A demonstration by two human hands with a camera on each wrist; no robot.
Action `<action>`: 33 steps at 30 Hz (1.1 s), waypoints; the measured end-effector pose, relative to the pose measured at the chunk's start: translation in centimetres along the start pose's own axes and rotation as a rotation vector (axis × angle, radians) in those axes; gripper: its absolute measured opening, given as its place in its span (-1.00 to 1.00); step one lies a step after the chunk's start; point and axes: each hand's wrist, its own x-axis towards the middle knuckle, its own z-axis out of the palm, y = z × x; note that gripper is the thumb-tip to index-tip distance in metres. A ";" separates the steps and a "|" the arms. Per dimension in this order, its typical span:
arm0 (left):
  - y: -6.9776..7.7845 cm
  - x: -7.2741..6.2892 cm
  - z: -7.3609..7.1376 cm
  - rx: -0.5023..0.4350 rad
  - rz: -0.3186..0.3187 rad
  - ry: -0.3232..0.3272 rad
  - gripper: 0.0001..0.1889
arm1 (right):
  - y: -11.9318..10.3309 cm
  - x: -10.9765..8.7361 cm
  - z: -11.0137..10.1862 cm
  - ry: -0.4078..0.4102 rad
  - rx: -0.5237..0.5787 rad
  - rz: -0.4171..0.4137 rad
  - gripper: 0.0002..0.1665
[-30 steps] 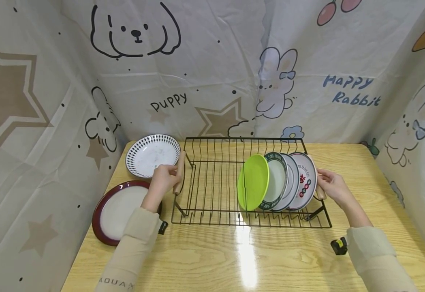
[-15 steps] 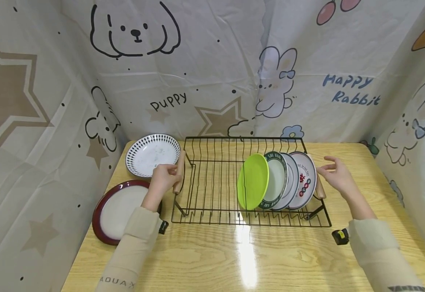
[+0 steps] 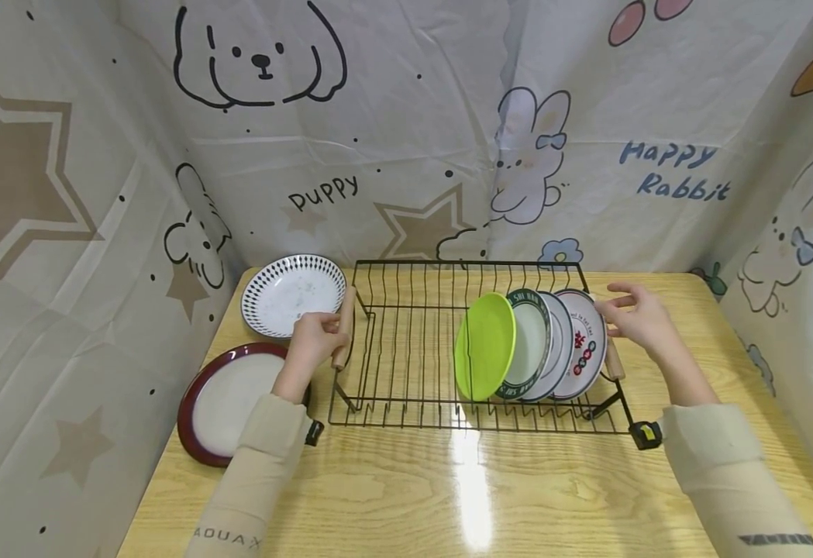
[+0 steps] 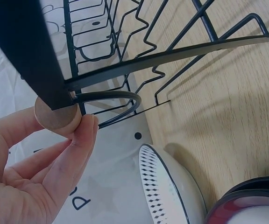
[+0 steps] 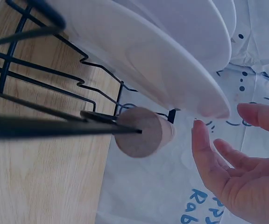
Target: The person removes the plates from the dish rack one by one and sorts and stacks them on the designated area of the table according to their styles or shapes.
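Observation:
My left hand (image 3: 313,341) holds the wooden handle (image 4: 57,116) on the left end of a black wire dish rack (image 3: 392,401). Several plates lean upright in the rack's right half: a lime-green one (image 3: 484,349), a green-rimmed one (image 3: 526,345), a white one and, outermost, a white plate with red decorations (image 3: 585,345). At that last plate's rim is my right hand (image 3: 639,318), thumb and fingers spread apart. The right wrist view shows its fingertips (image 5: 198,127) close to the rim; contact cannot be told. Below them is the right wooden handle (image 5: 141,133).
Left of the rack sit a white bowl (image 3: 293,294) with a black diamond border and a maroon-rimmed plate (image 3: 232,411). Under everything is a wood-grain table (image 3: 392,488). A printed cloth (image 3: 413,155) hangs behind and on both sides.
My right hand has let go of the right handle, drawn back a little, then moved up to the outermost plate's rim. The left hand and the dishes stay as they were.

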 end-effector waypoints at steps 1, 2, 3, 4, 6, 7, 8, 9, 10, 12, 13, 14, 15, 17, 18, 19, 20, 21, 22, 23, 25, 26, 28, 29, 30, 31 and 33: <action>0.0 0.0 0.0 0.001 0.001 0.002 -0.56 | 0.0 0.0 0.1 -0.011 -0.014 -0.001 -0.27; 0.0 0.0 0.0 0.001 0.003 0.005 -0.56 | 0.0 0.1 0.3 -0.019 -0.032 -0.004 -0.29; 0.0 0.1 0.0 0.003 0.005 0.007 -0.56 | 0.1 0.2 0.4 -0.027 -0.048 -0.006 -0.30; 0.0 0.1 0.0 0.004 0.007 0.007 -0.57 | 0.1 0.2 0.5 -0.036 -0.065 -0.009 -0.31; 0.0 0.1 0.1 0.004 0.009 0.011 -0.57 | 0.3 0.4 0.8 -0.051 -0.101 -0.015 -0.33; 0.0 0.1 0.1 0.003 0.008 0.013 -0.57 | 0.3 0.4 0.9 -0.057 -0.122 -0.016 -0.33; 0.0 0.1 0.1 0.004 0.007 0.013 -0.57 | 0.4 0.4 1.1 -0.062 -0.142 -0.018 -0.33; 0.0 0.0 0.1 0.005 0.006 0.012 -0.57 | 0.4 0.4 1.2 -0.065 -0.165 -0.022 -0.32; 0.0 0.0 0.1 0.004 0.005 0.011 -0.57 | 0.4 0.4 1.3 -0.067 -0.185 -0.024 -0.32; 0.0 0.0 0.1 0.003 -0.004 0.011 -0.56 | 0.5 0.5 1.6 -0.066 -0.221 -0.028 -0.31; 0.0 0.0 0.1 0.002 -0.008 0.009 -0.56 | 0.5 0.5 1.7 -0.064 -0.235 -0.028 -0.30; 0.0 0.0 0.1 0.003 -0.008 0.007 -0.56 | 0.4 0.5 1.9 -0.057 -0.249 -0.029 -0.29; 0.0 0.1 0.1 0.002 -0.008 0.005 -0.56 | 0.4 0.6 2.0 -0.049 -0.265 -0.027 -0.29; 0.0 0.1 0.2 0.001 -0.007 0.003 -0.56 | 0.3 0.6 2.3 -0.031 -0.284 -0.022 -0.29; 0.0 0.1 0.2 0.001 -0.006 0.004 -0.56 | 0.3 0.6 2.4 -0.020 -0.295 -0.018 -0.30; 0.0 0.1 0.2 -0.002 -0.005 0.004 -0.56 | 0.3 0.6 2.5 -0.011 -0.306 -0.013 -0.30; 0.0 0.1 0.2 -0.003 -0.003 0.004 -0.56 | 0.2 0.7 2.6 -0.003 -0.312 -0.008 -0.30; 0.0 0.0 0.1 -0.007 -0.003 0.004 -0.56 | 0.2 0.7 2.8 0.004 -0.320 -0.004 -0.30; 0.0 0.0 0.1 -0.010 -0.005 0.006 -0.56 | 0.2 0.7 2.8 0.011 -0.325 -0.002 -0.30; 0.0 0.0 0.1 -0.013 -0.005 0.007 -0.56 | 0.2 0.7 2.9 0.018 -0.335 0.000 -0.30; 0.0 0.0 0.1 -0.017 -0.004 0.009 -0.57 | 0.1 0.7 3.0 0.027 -0.350 0.005 -0.29; 0.0 -0.1 0.1 -0.018 -0.002 0.010 -0.57 | 0.1 0.7 3.1 0.030 -0.355 0.008 -0.29; 0.1 -0.1 0.1 -0.016 0.003 0.011 -0.57 | 0.1 0.7 3.2 0.034 -0.363 0.013 -0.28; 0.1 -0.1 0.0 -0.013 0.007 0.012 -0.57 | 0.0 0.7 3.2 0.035 -0.363 0.016 -0.28; 0.1 -0.1 0.0 -0.011 0.007 0.013 -0.57 | 0.0 0.7 3.2 0.035 -0.362 0.021 -0.28; 0.1 -0.1 0.0 -0.010 0.008 0.013 -0.56 | 0.0 0.7 3.3 0.035 -0.363 0.023 -0.28; 0.1 -0.1 0.1 -0.013 0.004 0.011 -0.56 | 0.0 0.7 3.3 0.036 -0.363 0.024 -0.28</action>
